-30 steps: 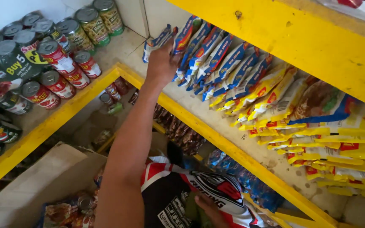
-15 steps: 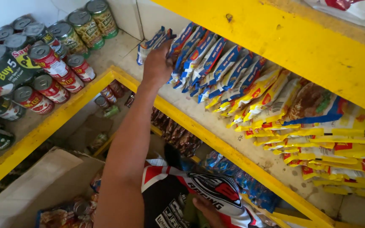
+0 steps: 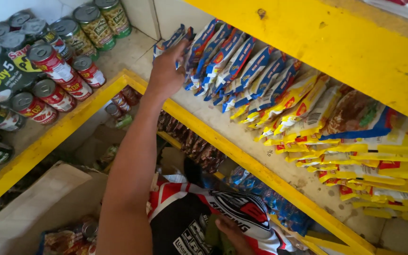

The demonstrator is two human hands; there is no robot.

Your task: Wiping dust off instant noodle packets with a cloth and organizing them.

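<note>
While my left hand (image 3: pixel 166 73) pinches the end blue packet (image 3: pixel 175 40) so the leaning row stays upright, my right hand (image 3: pixel 230 231) rests low against my shirt, grip unclear.

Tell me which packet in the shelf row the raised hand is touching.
The left hand touches the blue packet at the row's far left end, nearest the cans; the other packets stand further right.

A bare left arm stretches up and away from the body, elbow nearly straight, the left hand (image 3: pixel 166 71) raised at the far end with fingers curled in a grasp and thumb set forward. The right hand (image 3: pixel 232 233) stays low against the torso, fingers bent, only partly in view at the bottom edge.
</note>
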